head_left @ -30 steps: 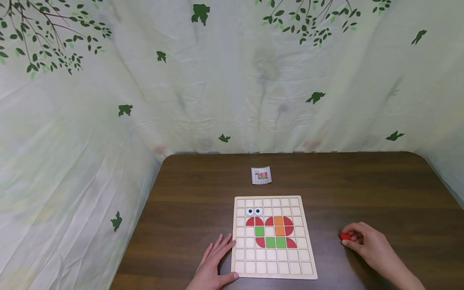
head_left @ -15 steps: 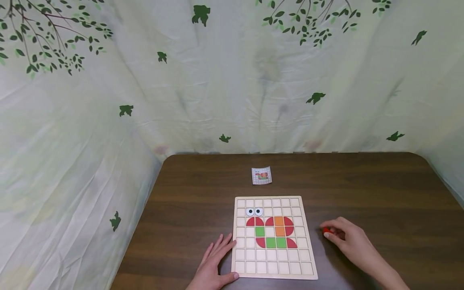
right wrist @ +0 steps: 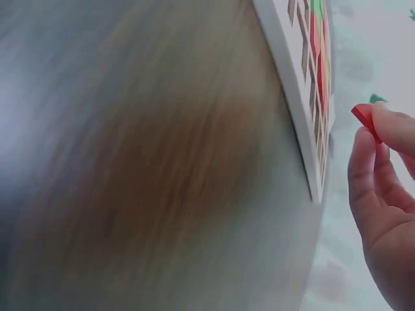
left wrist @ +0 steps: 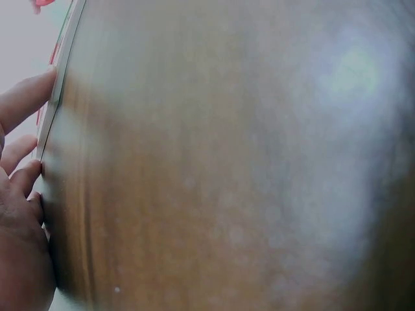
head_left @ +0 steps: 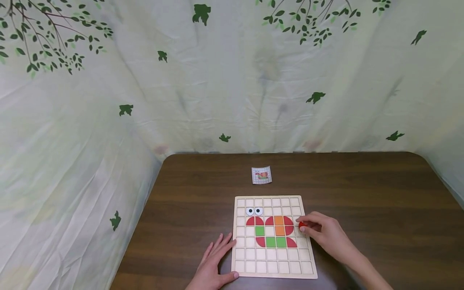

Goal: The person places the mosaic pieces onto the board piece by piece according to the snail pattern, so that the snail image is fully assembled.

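Note:
A small red block (right wrist: 364,118) is pinched between thumb and fingers of my right hand (head_left: 328,235), which hovers over the right edge of a pale gridded board (head_left: 273,266). Along the board's left edge lies my left hand (head_left: 214,266), fingers stretched out, thumb at the near left corner. In the left wrist view its fingers (left wrist: 29,100) touch the board's side. Set in the grid are two eye tiles (head_left: 254,211), several red curved pieces (head_left: 255,221), two orange squares (head_left: 278,226) and green squares (head_left: 275,242).
A small picture card (head_left: 261,175) with a similar coloured pattern on a grid lies behind the board. The brown wooden table (head_left: 380,201) runs back to a pale curtain (head_left: 232,80) printed with leaves.
My right hand has carried the red block leftward from the table on the right to the board's right edge. The left hand and the board have stayed in place.

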`<state>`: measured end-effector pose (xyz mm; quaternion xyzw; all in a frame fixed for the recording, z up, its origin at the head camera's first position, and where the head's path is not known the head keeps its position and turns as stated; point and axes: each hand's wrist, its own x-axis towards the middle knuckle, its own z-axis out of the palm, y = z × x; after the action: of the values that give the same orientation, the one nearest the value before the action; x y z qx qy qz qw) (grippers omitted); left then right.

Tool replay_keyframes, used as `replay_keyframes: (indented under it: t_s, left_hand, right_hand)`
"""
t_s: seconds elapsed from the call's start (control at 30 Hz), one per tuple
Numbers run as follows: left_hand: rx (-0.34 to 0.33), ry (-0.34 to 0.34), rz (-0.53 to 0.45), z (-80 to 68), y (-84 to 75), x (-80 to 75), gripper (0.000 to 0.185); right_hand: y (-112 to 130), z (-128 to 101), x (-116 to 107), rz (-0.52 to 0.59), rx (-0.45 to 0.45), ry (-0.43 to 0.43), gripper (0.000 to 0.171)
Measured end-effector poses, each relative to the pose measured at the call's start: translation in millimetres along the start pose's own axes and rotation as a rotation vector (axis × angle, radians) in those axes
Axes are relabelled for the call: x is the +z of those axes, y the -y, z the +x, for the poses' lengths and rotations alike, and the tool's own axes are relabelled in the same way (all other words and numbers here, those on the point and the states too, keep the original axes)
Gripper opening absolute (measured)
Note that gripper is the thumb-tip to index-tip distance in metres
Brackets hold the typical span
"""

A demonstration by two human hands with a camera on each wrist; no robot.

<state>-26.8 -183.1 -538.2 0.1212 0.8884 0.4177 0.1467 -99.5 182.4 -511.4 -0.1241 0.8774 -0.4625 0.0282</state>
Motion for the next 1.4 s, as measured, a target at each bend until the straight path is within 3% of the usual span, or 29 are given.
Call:
replay_keyframes:
  t_s: [0.33,0.9,1.4]
  left_hand:
    - [0.016,-0.012,0.017,-0.5,0.9,1.1,0.079]
    - [-0.017,-0.001,0.005,-1.4,-1.3,-0.4,0.079]
    - [-0.016,-0.007,0.000,-1.2,-0.3,0.4,0.079]
  right_hand:
    - [18.0,13.1,24.1,0.074,-0.011,0.085,0.022]
    - [35.9,37.7,52.8,-0.045,-0.128,0.243,0.014]
    - [38.2,41.3,65.2,-0.187,-0.157,0.178,0.010]
